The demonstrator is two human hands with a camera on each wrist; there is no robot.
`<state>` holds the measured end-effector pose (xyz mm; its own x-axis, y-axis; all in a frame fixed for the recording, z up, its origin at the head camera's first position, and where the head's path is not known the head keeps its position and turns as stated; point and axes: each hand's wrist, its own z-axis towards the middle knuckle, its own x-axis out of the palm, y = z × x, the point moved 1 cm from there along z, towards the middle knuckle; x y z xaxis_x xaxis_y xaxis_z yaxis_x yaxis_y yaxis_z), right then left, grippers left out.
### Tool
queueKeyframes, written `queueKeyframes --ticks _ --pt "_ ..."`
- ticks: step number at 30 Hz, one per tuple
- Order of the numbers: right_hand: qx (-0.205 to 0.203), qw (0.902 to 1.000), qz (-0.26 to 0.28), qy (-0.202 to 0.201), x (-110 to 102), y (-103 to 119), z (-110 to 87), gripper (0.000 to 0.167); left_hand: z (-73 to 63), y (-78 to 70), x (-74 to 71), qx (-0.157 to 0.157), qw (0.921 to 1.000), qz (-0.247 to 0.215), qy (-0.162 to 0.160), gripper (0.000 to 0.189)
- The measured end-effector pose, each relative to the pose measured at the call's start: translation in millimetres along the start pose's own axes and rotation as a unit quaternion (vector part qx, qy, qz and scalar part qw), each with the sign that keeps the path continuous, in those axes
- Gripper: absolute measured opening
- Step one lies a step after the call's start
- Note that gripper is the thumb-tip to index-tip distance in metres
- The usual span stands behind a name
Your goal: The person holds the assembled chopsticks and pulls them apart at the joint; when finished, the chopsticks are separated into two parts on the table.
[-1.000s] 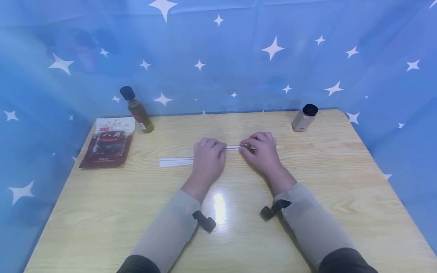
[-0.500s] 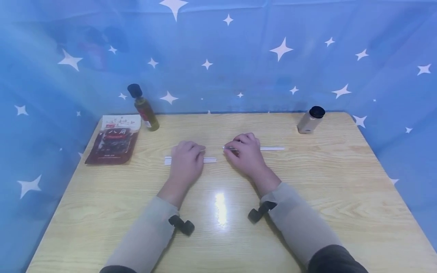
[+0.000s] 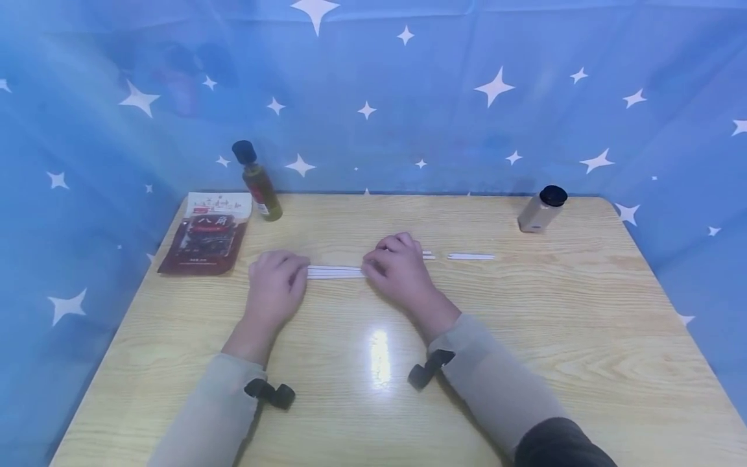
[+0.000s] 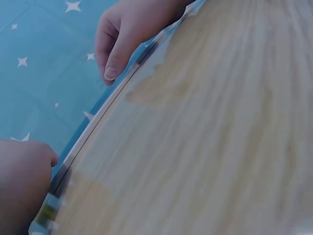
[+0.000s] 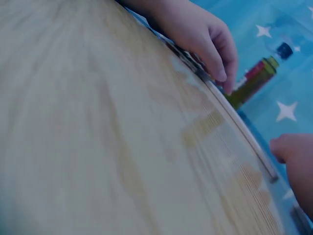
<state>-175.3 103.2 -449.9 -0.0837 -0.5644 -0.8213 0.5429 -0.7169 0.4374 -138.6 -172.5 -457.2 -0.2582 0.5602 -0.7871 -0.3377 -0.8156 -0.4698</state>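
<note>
A row of thin white sticks lies side by side on the wooden table, stretched between the two hands. At its left end my left hand bends its fingers and appears to pinch the sticks. My right hand pinches at the right end with thumb and fingertips; both ends are hidden under the hands. Past the right hand, two stick ends show, and a short white length lies apart from them, farther right. A stick also runs between the hands in the right wrist view.
A brown and white food packet lies at the left rear, beside a tilted-looking green bottle with a black cap. A small black-lidded jar stands at the right rear. Behind the table hangs a blue star-printed curtain.
My left hand has moved left to the left end of the stick row. My right hand has left the separate sticks on the right and come to the row's right end.
</note>
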Motion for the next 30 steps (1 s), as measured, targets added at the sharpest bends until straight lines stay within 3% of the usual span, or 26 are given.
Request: queueKeyframes --ticks 7,15,30 --pt "-0.003 0.9994 -0.010 0.032 8.5 13.9 2.8 0.023 -0.3 5.6 1.5 -0.006 0.9993 -0.002 0.036 0.026" --pt "-0.012 0.9984 -0.040 0.038 11.6 19.5 3.3 0.022 -1.8 6.2 -0.2 -0.007 0.9992 -0.010 0.037 0.026" --pt "0.078 0.9945 -0.028 0.065 15.8 29.4 2.7 0.015 -1.4 7.6 1.1 -0.021 0.9984 -0.012 0.050 0.025"
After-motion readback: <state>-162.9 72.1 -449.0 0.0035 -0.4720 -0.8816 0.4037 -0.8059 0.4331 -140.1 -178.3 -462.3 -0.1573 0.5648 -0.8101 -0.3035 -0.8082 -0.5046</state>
